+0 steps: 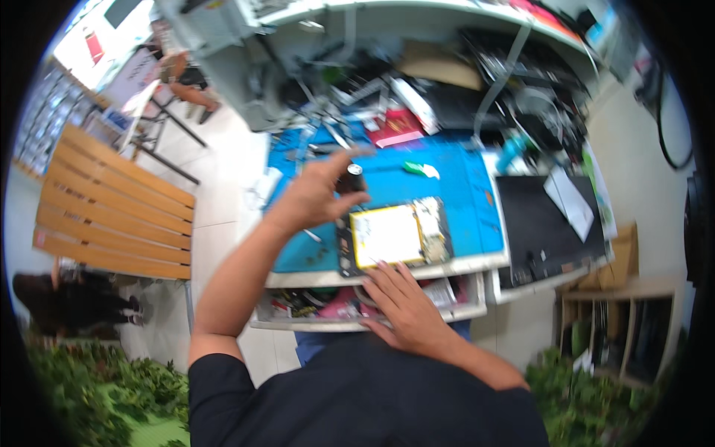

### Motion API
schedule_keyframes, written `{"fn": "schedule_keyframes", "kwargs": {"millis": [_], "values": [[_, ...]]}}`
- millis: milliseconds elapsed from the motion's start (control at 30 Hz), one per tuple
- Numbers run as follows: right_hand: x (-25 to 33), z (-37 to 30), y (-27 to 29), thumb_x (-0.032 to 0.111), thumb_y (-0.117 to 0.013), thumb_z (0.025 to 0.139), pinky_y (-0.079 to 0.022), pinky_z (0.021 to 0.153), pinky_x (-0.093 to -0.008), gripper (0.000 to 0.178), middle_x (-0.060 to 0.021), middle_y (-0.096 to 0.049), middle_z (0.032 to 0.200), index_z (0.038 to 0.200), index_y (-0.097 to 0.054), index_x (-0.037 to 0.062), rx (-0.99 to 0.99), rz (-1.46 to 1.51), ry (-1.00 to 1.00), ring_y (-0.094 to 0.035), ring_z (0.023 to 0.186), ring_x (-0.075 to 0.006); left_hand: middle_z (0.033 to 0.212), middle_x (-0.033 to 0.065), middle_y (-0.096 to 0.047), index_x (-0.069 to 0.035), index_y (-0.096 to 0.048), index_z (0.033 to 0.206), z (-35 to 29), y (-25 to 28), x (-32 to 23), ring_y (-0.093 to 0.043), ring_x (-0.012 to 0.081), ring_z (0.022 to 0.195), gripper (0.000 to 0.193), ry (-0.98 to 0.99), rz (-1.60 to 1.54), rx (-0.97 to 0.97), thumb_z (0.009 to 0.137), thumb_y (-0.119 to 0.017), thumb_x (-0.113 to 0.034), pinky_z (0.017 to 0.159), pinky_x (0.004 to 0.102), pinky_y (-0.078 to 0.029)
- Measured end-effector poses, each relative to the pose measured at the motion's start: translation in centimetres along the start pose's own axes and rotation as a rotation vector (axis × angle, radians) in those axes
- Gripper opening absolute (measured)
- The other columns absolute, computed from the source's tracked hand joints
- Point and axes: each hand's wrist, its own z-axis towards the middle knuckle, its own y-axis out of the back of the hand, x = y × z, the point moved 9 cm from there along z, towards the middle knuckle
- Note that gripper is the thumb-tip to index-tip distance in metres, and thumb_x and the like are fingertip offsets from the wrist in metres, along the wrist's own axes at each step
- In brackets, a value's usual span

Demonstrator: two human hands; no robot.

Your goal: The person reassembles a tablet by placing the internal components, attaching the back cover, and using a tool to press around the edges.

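Tablet (387, 235) lies near the mat's (473, 223) front edge, opened, innards bare, cover not on. My left hand (316, 192) curves part-open about a dark bottle (351, 180), grip unclear; my right (406, 307), loosely spread, grasps nothing.

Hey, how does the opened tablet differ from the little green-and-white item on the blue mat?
Size: the opened tablet is far larger than the green-and-white item.
Shape: the tablet is broad and rectangular; the item is narrow.
Contact: the right hand has fingertips at the tablet's near edge; the item lies clear of both hands.
Shared: both lie on the blue mat.
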Motion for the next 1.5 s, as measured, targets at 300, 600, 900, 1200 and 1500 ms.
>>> {"fn": "schedule_keyframes", "kwargs": {"millis": [300, 600, 900, 1200, 1500], "values": [[-2.1, -3.4, 0.9, 0.010, -0.084, 0.090, -0.047, 0.122, -0.0598, 0.050, -0.0218, -0.071, 0.140, 0.136, -0.070, -0.0021, -0.222, -0.029, 0.082, -0.063, 0.142, -0.0446, 0.110, 0.0171, -0.075, 0.001, -0.050, 0.134, -7.1, 11.2, 11.6, -0.079, 0.0240, 0.092, 0.033, 0.102, -0.538, -0.859, 0.111, -0.070, -0.012, 0.083, 0.0341, -0.069], [-2.3, -3.2, 1.0, 0.006, -0.082, 0.086, -0.050, 0.118, -0.0609, 0.044, -0.0201, -0.076, 0.129, 0.128, -0.073, -0.0018, -0.292, -0.072, 0.052, -0.069, 0.133, -0.0426, 0.111, 0.0135, -0.078, -0.001, -0.041, 0.153, -3.1, 15.1, 14.8, -0.080, 0.0191, 0.098, 0.067, 0.108, -0.057, -0.805, 0.100, -0.082, -0.004, 0.086, 0.0296, -0.065], [-2.6, -3.3, 0.8, 0.004, -0.080, 0.086, -0.051, 0.118, -0.0610, 0.041, -0.0187, -0.077, 0.126, 0.127, -0.074, -0.0011, -0.293, -0.074, 0.024, -0.070, 0.132, -0.0412, 0.109, 0.0121, -0.079, -0.010, -0.027, 0.170, -2.1, 13.4, 15.3, -0.083, 0.0283, 0.093, 0.084, 0.060, 0.168, -0.759, 0.100, -0.074, -0.002, 0.086, 0.0385, -0.066], [-2.5, -3.1, 0.9, 0.003, -0.080, 0.087, -0.051, 0.118, -0.0612, 0.042, -0.0189, -0.076, 0.127, 0.128, -0.073, -0.0008, -0.296, -0.061, 0.020, -0.070, 0.133, -0.0408, 0.107, 0.0119, -0.080, -0.009, -0.031, 0.167, -2.1, 13.3, 16.0, -0.083, 0.0289, 0.090, 0.081, 0.055, 0.219, -0.773, 0.100, -0.075, -0.003, 0.084, 0.0388, -0.065], [-2.6, -3.0, 1.3, 0.001, -0.081, 0.084, -0.051, 0.118, -0.0608, 0.046, -0.0185, -0.075, 0.127, 0.129, -0.072, -0.0008, -0.323, -0.026, 0.045, -0.070, 0.132, -0.0410, 0.111, 0.0146, -0.078, -0.004, -0.027, 0.169, -4.0, 14.1, 12.2, -0.081, 0.0201, 0.098, 0.082, -0.044, 0.087, -0.857, 0.102, -0.075, 0.002, 0.085, 0.0311, -0.065]]}}
